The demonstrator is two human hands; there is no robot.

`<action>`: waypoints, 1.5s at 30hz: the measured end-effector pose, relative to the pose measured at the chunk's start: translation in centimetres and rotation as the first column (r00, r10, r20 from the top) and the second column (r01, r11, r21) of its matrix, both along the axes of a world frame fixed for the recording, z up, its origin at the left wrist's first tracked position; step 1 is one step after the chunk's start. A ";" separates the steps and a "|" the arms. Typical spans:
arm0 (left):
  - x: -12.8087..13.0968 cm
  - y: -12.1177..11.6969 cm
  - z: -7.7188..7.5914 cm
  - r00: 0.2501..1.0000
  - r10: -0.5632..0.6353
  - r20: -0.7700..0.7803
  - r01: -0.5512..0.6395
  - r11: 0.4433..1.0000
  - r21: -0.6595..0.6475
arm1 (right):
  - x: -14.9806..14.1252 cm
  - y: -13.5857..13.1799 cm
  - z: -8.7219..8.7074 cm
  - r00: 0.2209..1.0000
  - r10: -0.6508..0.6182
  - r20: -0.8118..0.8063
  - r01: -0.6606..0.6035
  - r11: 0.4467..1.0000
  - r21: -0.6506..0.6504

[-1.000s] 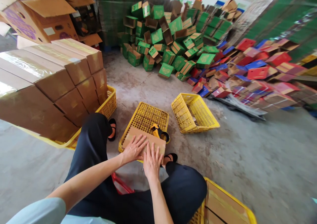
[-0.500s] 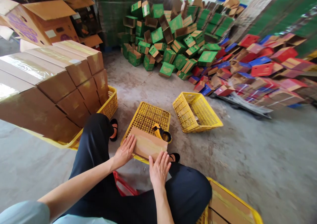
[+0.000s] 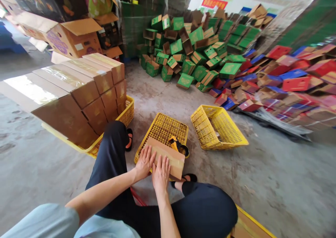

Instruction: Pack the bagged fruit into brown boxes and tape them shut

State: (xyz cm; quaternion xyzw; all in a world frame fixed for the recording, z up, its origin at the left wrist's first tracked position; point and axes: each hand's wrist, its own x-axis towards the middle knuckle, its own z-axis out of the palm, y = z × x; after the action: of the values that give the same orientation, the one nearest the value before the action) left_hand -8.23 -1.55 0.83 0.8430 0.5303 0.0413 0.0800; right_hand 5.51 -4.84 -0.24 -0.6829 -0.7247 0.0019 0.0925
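A flat brown cardboard box (image 3: pixel 172 157) lies on an upturned yellow crate (image 3: pixel 165 129) in front of my knees. My left hand (image 3: pixel 145 162) rests flat on the box's near left end, fingers stretched out. Beside it my right hand (image 3: pixel 160 173) presses flat on the near edge, fingers spread. A yellow and black tape dispenser (image 3: pixel 179 145) sits on the crate just behind the box.
A stack of taped brown cartons (image 3: pixel 78 94) fills a yellow crate (image 3: pixel 126 115) on my left. Another yellow crate (image 3: pixel 217 127) lies tilted to the right. Green boxes (image 3: pixel 189 52) and red and blue boxes (image 3: pixel 283 80) are heaped behind. One more yellow crate (image 3: pixel 252 224) sits at my right.
My hands have come back together on the box's near edge after being apart at its two ends. The view has shifted, so everything sits a little further right.
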 end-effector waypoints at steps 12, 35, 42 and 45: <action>-0.1 0.3 1.4 0.998 0.024 0.063 -0.017 0.994 -0.108 | -0.2 0.4 1.2 1.000 -0.001 0.008 0.001 1.000 0.008; -5.9 0.3 -0.5 0.925 0.013 0.381 0.041 0.990 -0.132 | -2.4 2.8 3.3 0.923 0.310 -0.229 -0.324 0.946 -0.028; -6.6 0.2 -0.1 0.957 0.036 0.287 0.011 0.987 -0.160 | -1.8 3.6 3.7 0.943 0.256 -0.210 -0.269 0.963 -0.033; -6.5 0.2 0.3 0.980 0.056 0.191 -0.026 0.988 -0.153 | -0.6 2.8 3.3 0.977 0.141 -0.159 -0.150 0.988 -0.044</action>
State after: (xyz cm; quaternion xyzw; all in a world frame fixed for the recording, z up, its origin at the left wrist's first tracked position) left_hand -14.74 -1.36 1.17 0.8154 0.5387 0.0853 0.1939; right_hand 4.86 -2.09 3.06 -0.6281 -0.7629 0.0823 0.1292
